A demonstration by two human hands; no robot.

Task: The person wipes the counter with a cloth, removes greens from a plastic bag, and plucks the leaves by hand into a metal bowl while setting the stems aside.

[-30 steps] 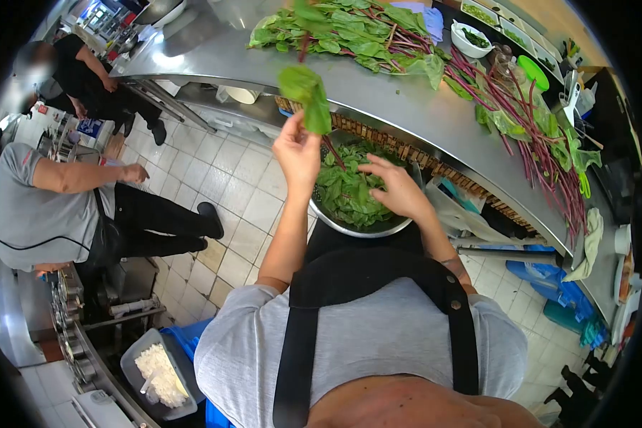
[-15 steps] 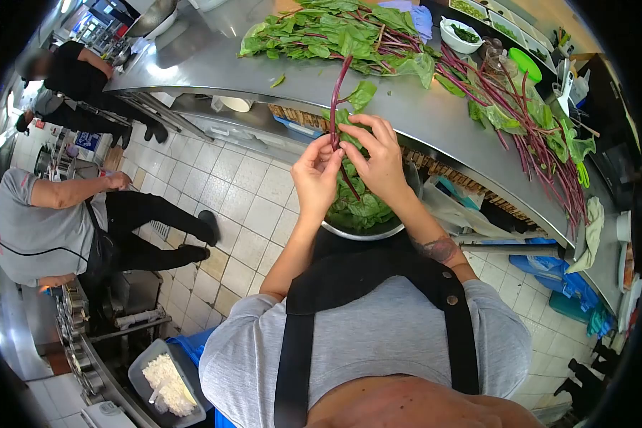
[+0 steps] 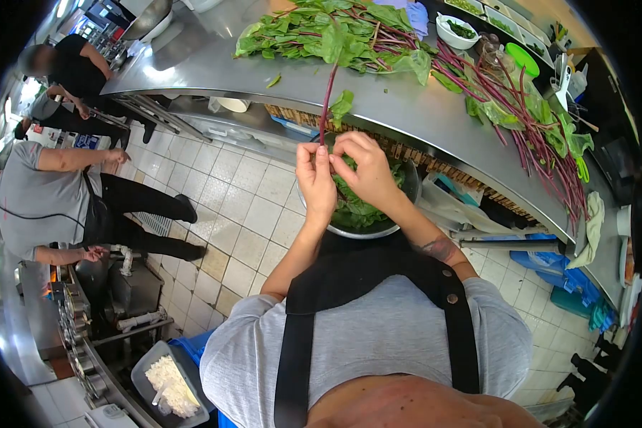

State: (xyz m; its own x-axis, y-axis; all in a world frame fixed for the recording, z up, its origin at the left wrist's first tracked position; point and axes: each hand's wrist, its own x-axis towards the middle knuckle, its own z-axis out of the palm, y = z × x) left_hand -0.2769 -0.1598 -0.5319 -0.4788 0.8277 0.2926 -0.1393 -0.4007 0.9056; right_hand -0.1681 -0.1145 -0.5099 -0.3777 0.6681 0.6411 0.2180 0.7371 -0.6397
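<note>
My left hand [image 3: 315,178] pinches a red leafy stalk [image 3: 327,103] between thumb and fingers. The stalk rises upright from the grip, with green leaves along it and at its top. Close beside it, my right hand [image 3: 367,167] has its fingertips drawn together near the left thumb; what lies in them is hidden. Below both hands is a metal bowl [image 3: 371,235] holding loose green leaves [image 3: 360,215]. On the steel counter ahead lies a pile of leafy greens [image 3: 292,36]. Bare red stems [image 3: 538,153] are heaped to its right.
A small white bowl [image 3: 456,33] of chopped greens and a green lid [image 3: 523,60] stand at the back right. One co-worker [image 3: 43,192] in grey stands left by the stove; others are farther back. A grey tub [image 3: 170,389] of white food sits at lower left.
My hands have moved slightly down. More of a stalk with a leafy top now stands above my left hand; the stem end that hung below is out of sight. The grey-shirted co-worker has shifted.
</note>
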